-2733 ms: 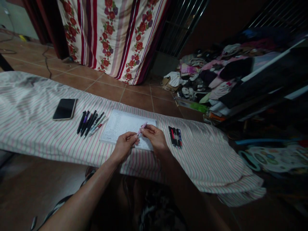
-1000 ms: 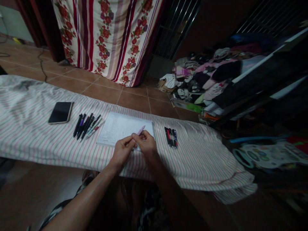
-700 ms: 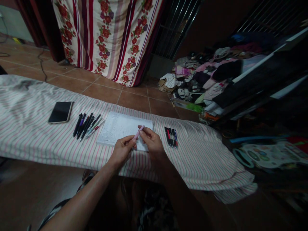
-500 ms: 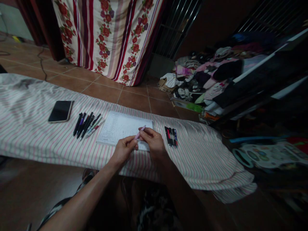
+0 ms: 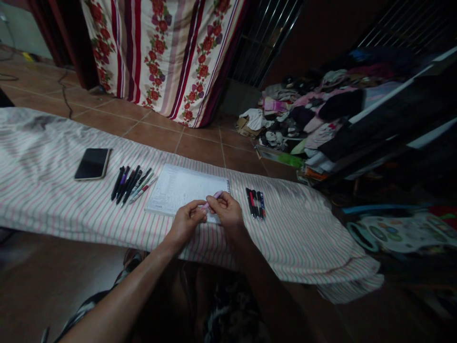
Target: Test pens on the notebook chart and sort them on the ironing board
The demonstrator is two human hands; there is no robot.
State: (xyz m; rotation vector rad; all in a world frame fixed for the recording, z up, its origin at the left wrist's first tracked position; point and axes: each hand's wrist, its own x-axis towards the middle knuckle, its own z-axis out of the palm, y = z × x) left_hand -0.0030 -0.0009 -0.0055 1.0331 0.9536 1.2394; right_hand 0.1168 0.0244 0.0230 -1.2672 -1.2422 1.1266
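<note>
Both of my hands hold one pink pen (image 5: 214, 196) over the near edge of a spiral notebook (image 5: 178, 188). My left hand (image 5: 186, 223) pinches the pen's near end. My right hand (image 5: 228, 214) grips the pen's middle, and its far tip sticks out past the fingers. The notebook lies open on a striped cloth (image 5: 53, 190) that covers a long low surface. A row of several dark pens (image 5: 131, 183) lies left of the notebook. Three pens (image 5: 255, 203), black, red and blue, lie to its right.
A dark phone (image 5: 93, 163) lies face up left of the pens. A flowered striped curtain (image 5: 167, 52) hangs beyond the tiled floor. A heap of clothes (image 5: 314, 114) fills the right side, with a colourful toy (image 5: 403, 233) on the floor near it.
My hands have stayed over the notebook's near edge, working the pink pen between them. The pen now lies lower and flatter between the fingers. The view shifted slightly.
</note>
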